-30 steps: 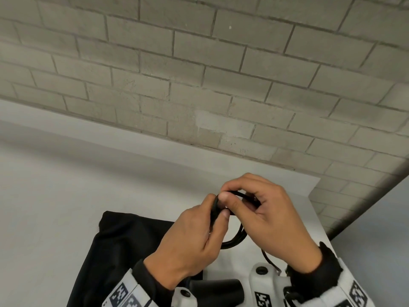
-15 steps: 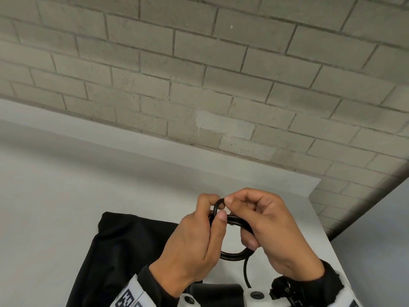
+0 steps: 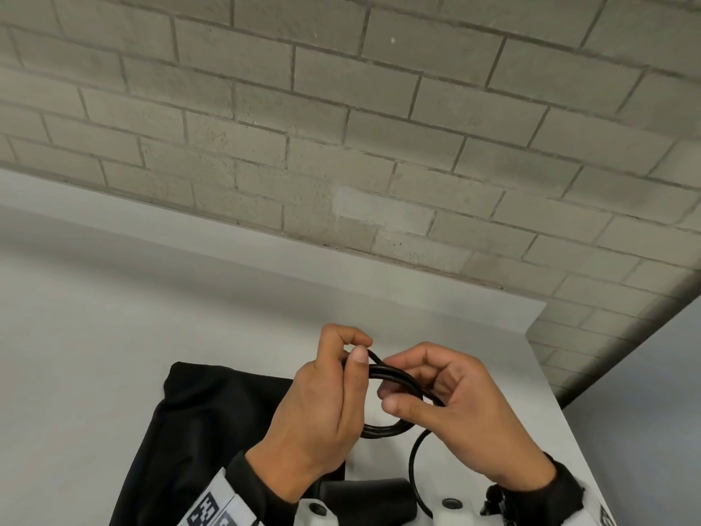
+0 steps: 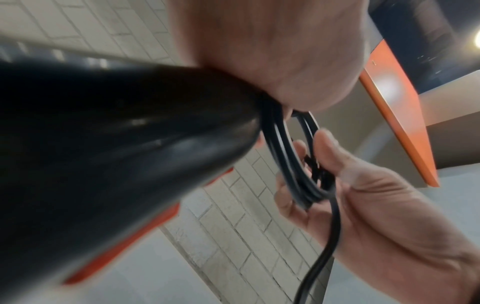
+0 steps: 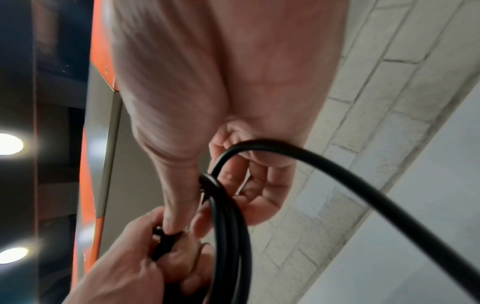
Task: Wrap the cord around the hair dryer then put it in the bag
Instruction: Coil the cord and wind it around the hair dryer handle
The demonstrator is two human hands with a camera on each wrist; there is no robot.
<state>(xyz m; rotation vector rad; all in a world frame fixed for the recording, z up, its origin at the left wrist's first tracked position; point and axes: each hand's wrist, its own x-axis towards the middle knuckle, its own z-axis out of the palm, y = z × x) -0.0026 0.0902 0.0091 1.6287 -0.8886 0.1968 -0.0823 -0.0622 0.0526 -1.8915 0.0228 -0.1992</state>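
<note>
A black cord (image 3: 383, 430) is gathered into a small coil held above the table between both hands. My left hand (image 3: 354, 351) pinches the coil's top between thumb and forefinger. My right hand (image 3: 396, 387) curls its fingers round the coil's right side. A loose strand (image 3: 412, 465) loops down from it. The hair dryer's black body (image 4: 116, 154) runs under my left palm, and its end (image 3: 364, 499) shows at the bottom of the head view. How it is held is hidden. A black bag (image 3: 212, 430) lies flat on the table, below and left of the hands.
The white table (image 3: 113, 354) stretches left and behind the hands. Its right edge (image 3: 569, 423) runs close by my right hand. A grey brick wall (image 3: 341, 127) stands just behind the table. Orange panels (image 4: 400, 115) show in the wrist views.
My right hand has slid off the top of the coil to its right side. The coil now shows open between the hands, and the loose strand hangs lower.
</note>
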